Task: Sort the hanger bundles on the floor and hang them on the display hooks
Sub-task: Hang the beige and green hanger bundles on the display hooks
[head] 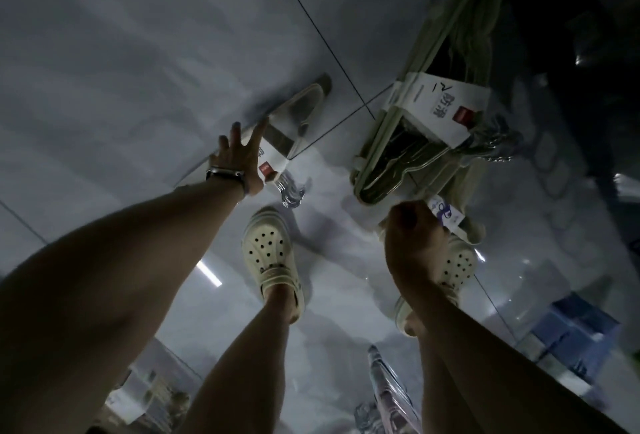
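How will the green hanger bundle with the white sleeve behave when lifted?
Probably stiff: the green hanger bundle is stacked tight under its paper sleeve. Likely heavy for its size, with many hangers. Pushed, it may slide easily on the glossy floor.

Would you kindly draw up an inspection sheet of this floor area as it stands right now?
Surface: glossy pale tiled floor, dark grout lines, reflections.
Job's things: green hanger bundle with a white label card, lying on the floor; beige hanger bundle by the left hand; a third, labelled bundle at the right hand.
Clutter: clear hangers at the bottom edge.
Grips: left hand fingers spread over the beige bundle's label end; right hand curled, cannot tell whether it holds the labelled bundle.
Cables: nothing seen.
Surroundings: blue box at right; the person's cream clogs; dim light.
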